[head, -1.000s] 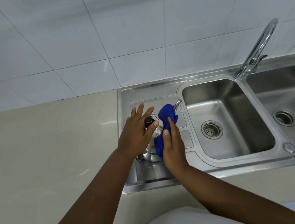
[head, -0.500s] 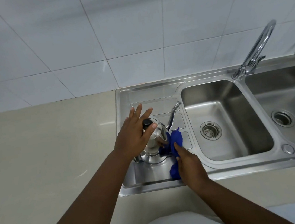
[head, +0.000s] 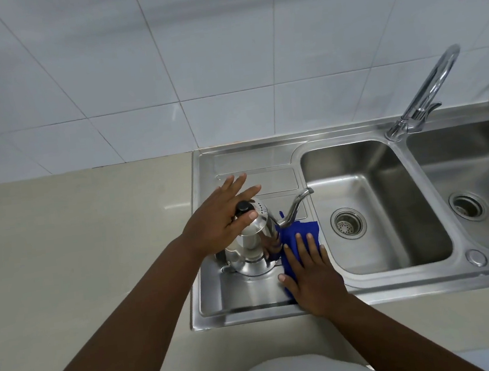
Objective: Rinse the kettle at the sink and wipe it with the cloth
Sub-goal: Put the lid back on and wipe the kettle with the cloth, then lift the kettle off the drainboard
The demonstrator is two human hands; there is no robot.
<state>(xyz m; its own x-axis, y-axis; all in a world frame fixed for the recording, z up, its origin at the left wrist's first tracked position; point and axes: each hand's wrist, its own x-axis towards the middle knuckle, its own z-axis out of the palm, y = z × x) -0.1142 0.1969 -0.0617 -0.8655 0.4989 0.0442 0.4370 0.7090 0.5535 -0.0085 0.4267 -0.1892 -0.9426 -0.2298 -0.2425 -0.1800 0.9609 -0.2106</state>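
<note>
A shiny steel kettle (head: 252,250) with a black lid knob and a thin curved spout stands upright on the sink's drainboard (head: 243,292). My left hand (head: 221,218) lies on its lid, thumb beside the knob and fingers spread. The blue cloth (head: 295,231) lies flat on the drainboard to the right of the kettle's base, under the spout. My right hand (head: 311,275) presses flat on the cloth with straight fingers.
Two steel basins lie to the right, the near basin (head: 373,207) and the far basin (head: 480,176), each with a drain strainer. A curved tap (head: 427,91) rises behind them. A beige counter (head: 77,250) spreads left, with a white tiled wall behind.
My right hand has brought the cloth down from the kettle's upper body and spout to the drainboard, where it is now spread flat. My left hand has stayed on the lid.
</note>
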